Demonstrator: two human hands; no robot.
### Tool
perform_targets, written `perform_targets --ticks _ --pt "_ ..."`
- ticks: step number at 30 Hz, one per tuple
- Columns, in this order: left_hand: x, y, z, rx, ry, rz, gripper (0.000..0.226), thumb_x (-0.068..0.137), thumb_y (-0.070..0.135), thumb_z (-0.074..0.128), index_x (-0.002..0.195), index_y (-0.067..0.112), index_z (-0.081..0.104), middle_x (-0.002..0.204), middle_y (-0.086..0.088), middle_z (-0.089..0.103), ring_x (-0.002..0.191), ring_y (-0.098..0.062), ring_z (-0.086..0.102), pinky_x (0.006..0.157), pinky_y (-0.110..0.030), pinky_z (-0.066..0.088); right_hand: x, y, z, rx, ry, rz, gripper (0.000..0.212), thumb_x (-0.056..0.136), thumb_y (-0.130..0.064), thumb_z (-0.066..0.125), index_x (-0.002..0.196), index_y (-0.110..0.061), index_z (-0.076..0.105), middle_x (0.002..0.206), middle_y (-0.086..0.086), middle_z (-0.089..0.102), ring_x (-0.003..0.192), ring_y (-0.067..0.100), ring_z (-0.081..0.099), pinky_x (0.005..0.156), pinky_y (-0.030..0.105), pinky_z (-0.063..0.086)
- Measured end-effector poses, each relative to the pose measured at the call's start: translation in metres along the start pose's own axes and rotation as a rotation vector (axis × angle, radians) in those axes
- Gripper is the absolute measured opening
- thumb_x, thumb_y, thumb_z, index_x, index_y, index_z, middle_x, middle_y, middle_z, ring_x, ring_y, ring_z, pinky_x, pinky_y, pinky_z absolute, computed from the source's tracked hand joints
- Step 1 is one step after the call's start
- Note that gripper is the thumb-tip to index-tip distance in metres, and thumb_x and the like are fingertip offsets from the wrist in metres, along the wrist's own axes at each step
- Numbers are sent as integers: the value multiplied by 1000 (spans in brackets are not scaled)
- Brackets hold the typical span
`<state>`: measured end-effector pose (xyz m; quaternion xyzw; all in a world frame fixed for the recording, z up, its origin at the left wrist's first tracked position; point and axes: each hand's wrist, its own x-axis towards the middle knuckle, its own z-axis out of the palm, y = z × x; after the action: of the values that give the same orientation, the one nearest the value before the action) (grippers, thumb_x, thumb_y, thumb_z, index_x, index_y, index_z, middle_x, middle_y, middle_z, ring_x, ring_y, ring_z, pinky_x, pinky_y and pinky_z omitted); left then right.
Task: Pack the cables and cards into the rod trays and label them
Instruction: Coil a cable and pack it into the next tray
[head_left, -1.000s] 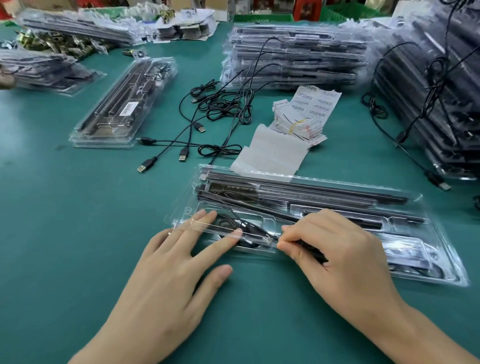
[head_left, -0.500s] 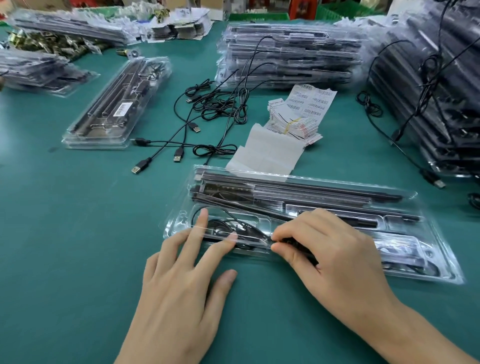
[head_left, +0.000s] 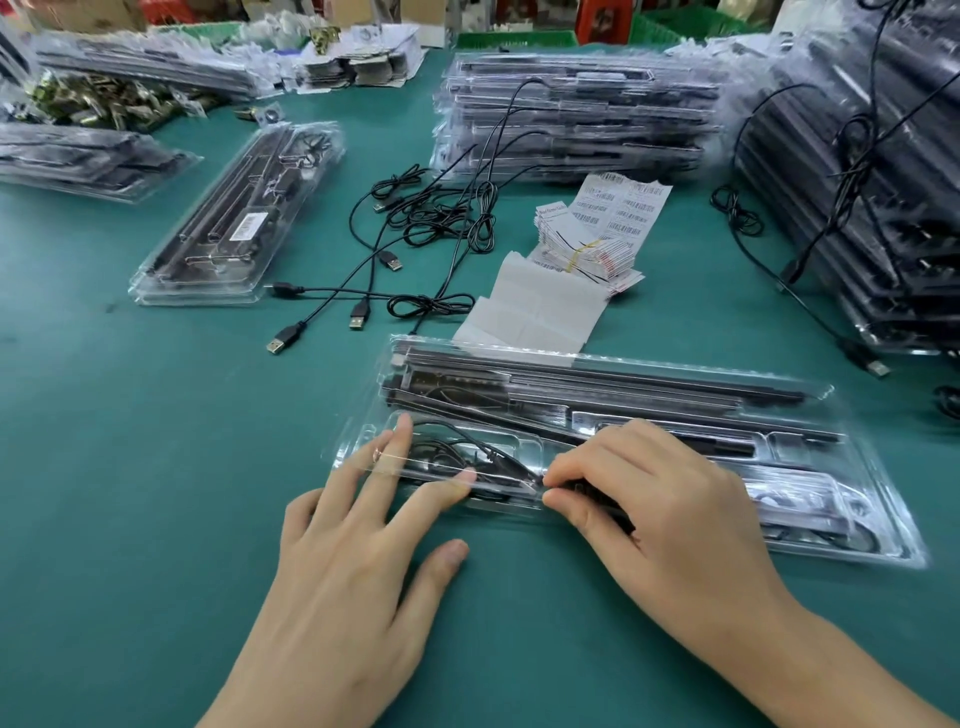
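Clear moulded plastic forms the rod tray (head_left: 857, 467), which lies lengthwise on the green tabletop (head_left: 130, 441) at the near centre. Long dark rods (head_left: 597, 395) are seated along its far half. A thin black cable (head_left: 467, 452) is coiled in the pocket at its near left end.

The left hand (head_left: 353, 561) is laid on that pocket with fingers straight and spread, so its grip is wide and nothing is held. Two fingertips are seen through a layer of clear plastic. The right hand (head_left: 665, 509) is placed at the middle of the tray's near edge. Its grip is narrow, with thumb and curled fingers pinched on a dark end of the cable.

Most of that end is covered by the fingers, so its shape cannot be made out. The tray's near right compartments are blurred by glare, and their contents cannot be identified.

Just behind the tray a white label sheet (head_left: 540, 306) is seen, its near edge hidden by the tray. A banded bundle of cards (head_left: 587, 249) lies beyond the sheet. Loose USB cables (head_left: 415, 234) are tangled behind the tray's left end. Further left of these a closed tray (head_left: 234, 218) bearing a barcode label (head_left: 247, 226) is set at an angle. Stacked trays (head_left: 571, 114) are piled well behind the rod tray. A taller stack (head_left: 883, 182) to its right is cut off by the picture's edge.
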<state>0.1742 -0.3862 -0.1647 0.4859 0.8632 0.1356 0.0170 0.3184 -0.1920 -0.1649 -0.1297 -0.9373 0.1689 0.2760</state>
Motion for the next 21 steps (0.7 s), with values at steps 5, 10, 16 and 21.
perform_targets --ticks 5,10,16,21 --pt "0 3 0 -131 31 16 42 95 47 39 132 44 60 162 8 37 139 -10 43 95 -32 26 0 0 0 -7 10 -10 8 94 -32 67 97 -30 74 88 -17 65 82 12 60 60 28 50" --pt "-4 12 1 90 86 12 48 95 42 41 133 31 67 150 -9 55 134 -27 57 98 -43 36 -1 0 1 -16 4 -19 10 94 -33 66 98 -30 76 86 -17 64 80 11 58 59 27 49" --pt "-9 20 0 218 253 84 44 95 35 46 119 17 77 125 -16 71 116 -36 69 98 -44 41 0 1 3 -22 35 -29 13 95 -32 66 93 -26 77 84 -15 65 77 12 59 59 25 48" --pt "-5 17 -16 145 468 222 19 94 28 63 88 26 81 87 9 75 81 -18 75 76 -34 48 1 1 3 -55 29 -49 18 97 -34 62 90 -25 76 85 -14 66 79 12 59 64 21 45"
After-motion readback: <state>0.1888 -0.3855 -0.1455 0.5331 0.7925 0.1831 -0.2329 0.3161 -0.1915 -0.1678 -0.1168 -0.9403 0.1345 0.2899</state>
